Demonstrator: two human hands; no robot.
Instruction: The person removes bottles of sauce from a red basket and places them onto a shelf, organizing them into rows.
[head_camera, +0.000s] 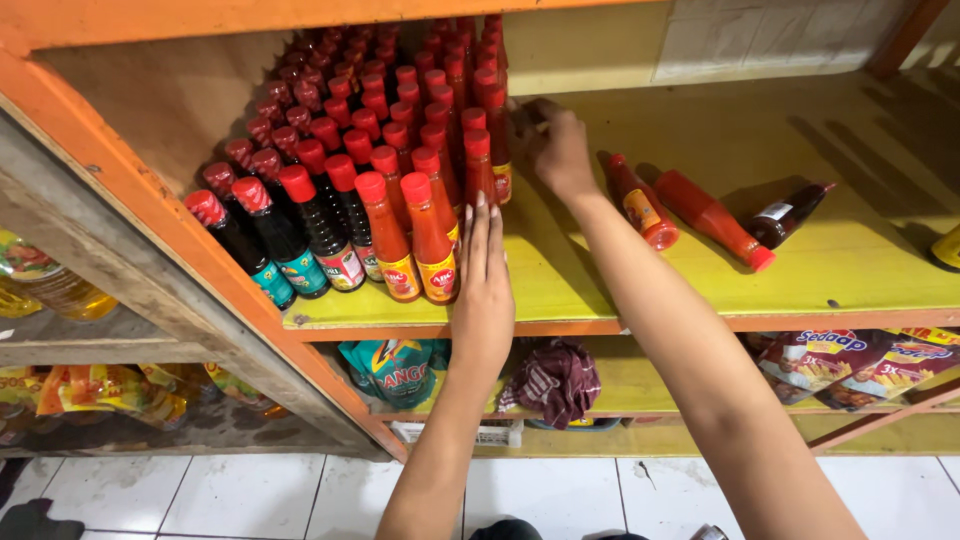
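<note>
On the yellow shelf (850, 260), flat-fingered left hand (483, 290) and right hand (562, 150) press red-capped sauce bottles (400, 190).

Bare shelf (800, 150) beyond fallen bottles (700, 215)

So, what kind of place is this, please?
Most likely a small grocery shop. Many identical red-capped sauce bottles stand in rows on a yellow shelf, which the left hand and right hand are touching, and snack packets fill the shelf below.
</note>
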